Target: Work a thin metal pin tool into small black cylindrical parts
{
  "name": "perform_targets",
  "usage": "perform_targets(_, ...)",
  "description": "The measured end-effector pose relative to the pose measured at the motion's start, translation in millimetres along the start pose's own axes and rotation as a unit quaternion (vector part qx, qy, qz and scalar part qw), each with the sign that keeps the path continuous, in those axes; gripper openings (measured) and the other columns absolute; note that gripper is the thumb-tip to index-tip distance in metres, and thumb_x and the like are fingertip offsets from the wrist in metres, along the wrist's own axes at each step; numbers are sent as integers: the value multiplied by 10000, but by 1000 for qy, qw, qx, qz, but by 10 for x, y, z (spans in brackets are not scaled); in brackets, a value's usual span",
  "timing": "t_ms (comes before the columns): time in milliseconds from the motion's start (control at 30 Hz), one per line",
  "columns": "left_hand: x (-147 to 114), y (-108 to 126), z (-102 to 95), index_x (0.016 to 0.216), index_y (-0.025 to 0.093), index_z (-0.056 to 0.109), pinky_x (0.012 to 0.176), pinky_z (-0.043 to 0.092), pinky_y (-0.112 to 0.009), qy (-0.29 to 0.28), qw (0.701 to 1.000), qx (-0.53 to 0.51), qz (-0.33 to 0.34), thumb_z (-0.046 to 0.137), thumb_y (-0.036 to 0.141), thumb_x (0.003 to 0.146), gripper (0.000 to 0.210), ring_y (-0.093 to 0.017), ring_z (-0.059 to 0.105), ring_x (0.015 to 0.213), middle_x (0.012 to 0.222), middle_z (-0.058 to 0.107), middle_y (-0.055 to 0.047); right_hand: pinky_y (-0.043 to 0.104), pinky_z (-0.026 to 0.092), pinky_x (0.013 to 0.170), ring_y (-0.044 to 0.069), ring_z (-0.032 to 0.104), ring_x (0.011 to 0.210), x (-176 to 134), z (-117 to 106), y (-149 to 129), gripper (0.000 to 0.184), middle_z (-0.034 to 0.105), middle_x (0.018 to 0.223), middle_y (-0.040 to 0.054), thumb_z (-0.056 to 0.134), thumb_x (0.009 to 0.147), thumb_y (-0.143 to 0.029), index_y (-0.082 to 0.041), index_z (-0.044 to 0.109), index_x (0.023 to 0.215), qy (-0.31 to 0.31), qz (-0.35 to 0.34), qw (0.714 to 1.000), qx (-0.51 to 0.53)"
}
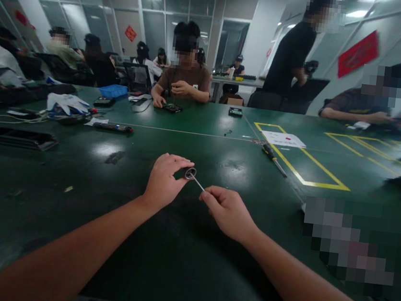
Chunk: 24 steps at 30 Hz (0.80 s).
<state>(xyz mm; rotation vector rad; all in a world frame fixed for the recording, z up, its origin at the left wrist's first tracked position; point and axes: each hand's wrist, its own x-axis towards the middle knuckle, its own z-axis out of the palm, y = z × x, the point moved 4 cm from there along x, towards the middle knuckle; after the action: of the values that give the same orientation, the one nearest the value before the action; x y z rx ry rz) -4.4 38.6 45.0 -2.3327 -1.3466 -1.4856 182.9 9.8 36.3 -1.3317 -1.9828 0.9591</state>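
Over the table (175,273) before you now, a part (190,172) sits in your left hand (164,180), a rod (198,183) in your right hand (227,212), gloves (67,104) lying farther off left, a screwdriver (273,160) farther off right.

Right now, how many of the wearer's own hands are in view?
2: near centre, the left hand holding a round part; right of it, the right hand pinching a thin rod.

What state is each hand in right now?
Left hand: closed, holding a small, round, dark, silver-rimmed part.
Right hand: closed, pinching a thin, straight, silvery, metal-looking rod.
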Motion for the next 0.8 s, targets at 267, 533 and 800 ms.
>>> perform_targets(267, -16, -19, 17, 1064, 270, 730, 1115, 411, -517, -4, 1000, 9, -14, 823, 202, 802, 287, -243, 695, 1093, 1128, 764, -24, 261, 330, 556, 109, 447, 517, 8, -68, -26, 287, 489, 564, -55, 514, 978, -329, -191, 699, 806, 12, -38, 998, -51)
perform_targets(533, -21, 8, 30, 1079, 273, 729, 1141, 385, -532, -14, 1000, 16, -8, 804, 220, 822, 273, -239, 696, 1099, 1138, 762, -21, 268, 329, 560, 114, 459, 531, 16, -47, -24, 292, 515, 579, -43, 519, 969, -318, -185, 722, 806, 9, -27, 997, -69)
perform_targets(800, -26, 11, 28, 1071, 269, 735, 1128, 393, -534, -7, 1000, 19, 12, 804, 192, 820, 272, -231, 697, 1079, 1122, 761, -26, 252, 316, 512, 105, 461, 478, 11, -8, -2, 281, 530, 542, -44, 511, 967, -322, -189, 703, 809, -1, 13, 999, -31)
